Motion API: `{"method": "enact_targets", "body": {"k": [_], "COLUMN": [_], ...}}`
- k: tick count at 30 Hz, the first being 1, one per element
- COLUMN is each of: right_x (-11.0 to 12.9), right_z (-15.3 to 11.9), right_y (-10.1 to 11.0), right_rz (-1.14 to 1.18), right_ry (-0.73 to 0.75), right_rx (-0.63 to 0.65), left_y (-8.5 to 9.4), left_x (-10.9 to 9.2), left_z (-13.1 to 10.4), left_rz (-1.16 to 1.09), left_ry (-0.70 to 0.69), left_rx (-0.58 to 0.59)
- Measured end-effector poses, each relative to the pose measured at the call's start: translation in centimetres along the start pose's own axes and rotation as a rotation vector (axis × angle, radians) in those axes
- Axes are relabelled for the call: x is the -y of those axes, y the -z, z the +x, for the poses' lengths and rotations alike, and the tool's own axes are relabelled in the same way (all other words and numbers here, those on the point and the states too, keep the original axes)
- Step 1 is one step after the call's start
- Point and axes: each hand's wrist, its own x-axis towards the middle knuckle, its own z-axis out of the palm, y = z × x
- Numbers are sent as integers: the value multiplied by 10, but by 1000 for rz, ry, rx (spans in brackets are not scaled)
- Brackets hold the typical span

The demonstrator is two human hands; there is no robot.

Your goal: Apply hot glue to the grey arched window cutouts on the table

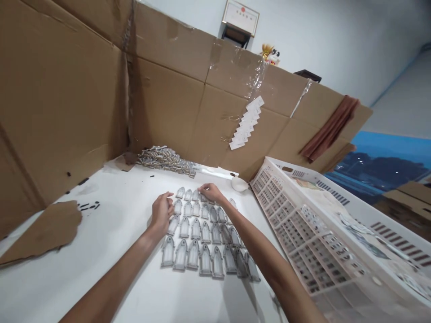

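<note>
Rows of grey, pointed metal parts lie on the white table, each with a small ring at its tip. My left hand is at the left edge of the upper rows, its fingers curled; whatever it may hold is hidden. At the farthest row, my right hand has its fingertips pinched together beside a metal part; what is between them is too small to make out. My right forearm covers some parts on the right side of the rows.
A pile of small metal pieces lies against the cardboard wall. A white bowl stands near the white crate at right. Torn cardboard and small black pieces lie at left.
</note>
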Motion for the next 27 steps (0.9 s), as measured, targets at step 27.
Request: {"method": "enact_targets", "body": {"k": [27], "right_x": [1], "right_z": [-3], "right_y": [-5], "right_rz": [-49], "right_ry": [-18], "right_rx": [9], "left_y": [4], "left_x": [10], "left_z": [7], "left_rz": [-147], "left_ry": [-49], "left_rx": [-153]}}
